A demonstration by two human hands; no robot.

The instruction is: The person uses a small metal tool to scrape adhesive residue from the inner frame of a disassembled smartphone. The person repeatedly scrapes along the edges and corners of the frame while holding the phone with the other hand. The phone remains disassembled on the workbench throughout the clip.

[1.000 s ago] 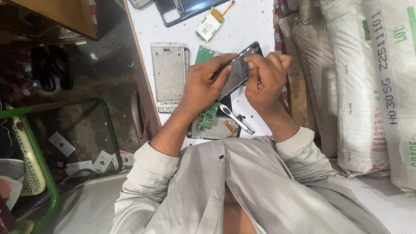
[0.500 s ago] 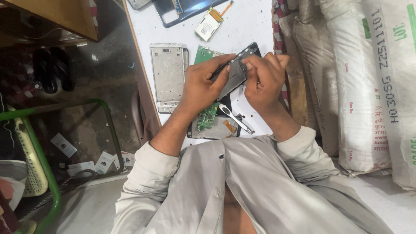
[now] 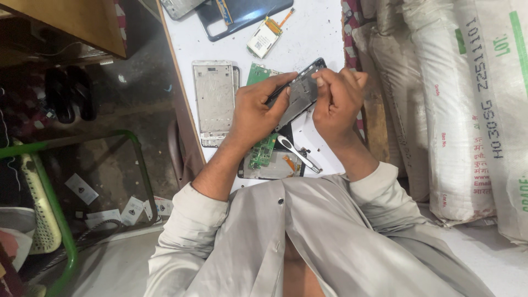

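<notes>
My left hand (image 3: pixel 257 109) and my right hand (image 3: pixel 336 100) both grip a dark phone body (image 3: pixel 300 93), tilted above the white table (image 3: pixel 319 38). The left fingers wrap along its upper edge; the right fingertips pinch at its top right side. Beneath the hands lie a green circuit board (image 3: pixel 263 152), a silver tweezers-like tool (image 3: pixel 297 154) and a phone shell (image 3: pixel 275 168). A silver phone frame (image 3: pixel 213 99) lies just left of my left hand.
At the table's far end lie a dark phone back cover (image 3: pixel 242 19) and a small screen module with an orange ribbon (image 3: pixel 265 37). Large white sacks (image 3: pixel 467 99) stand on the right. A green metal frame (image 3: pixel 60 220) and sandals (image 3: pixel 69 93) are on the floor to the left.
</notes>
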